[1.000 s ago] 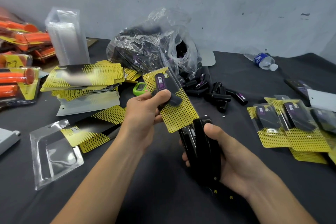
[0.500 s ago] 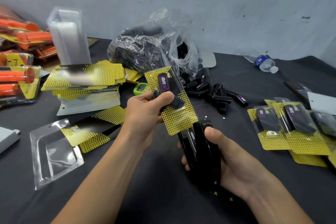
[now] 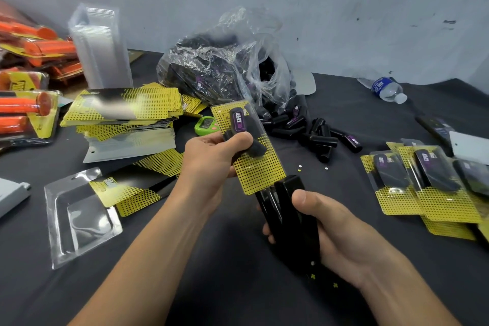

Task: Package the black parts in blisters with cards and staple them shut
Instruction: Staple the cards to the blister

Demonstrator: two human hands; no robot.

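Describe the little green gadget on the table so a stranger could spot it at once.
Start at the big clear plastic bag of black parts at the back of the table. Just in front of it, right of the stack of yellow cards, lies the green gadget. Nothing else there is bright green; it is rounded with a dark screen.

A small packing workshop, by the look of it: a table (image 3: 357, 114) under dark cloth against a scuffed grey wall (image 3: 344, 8), heaped with printed yellow cards (image 3: 124, 106), a stack of clear blisters (image 3: 100, 50), a plastic bag (image 3: 232, 42) spilling black parts (image 3: 321, 137), and finished packs (image 3: 426, 188) overlapping.
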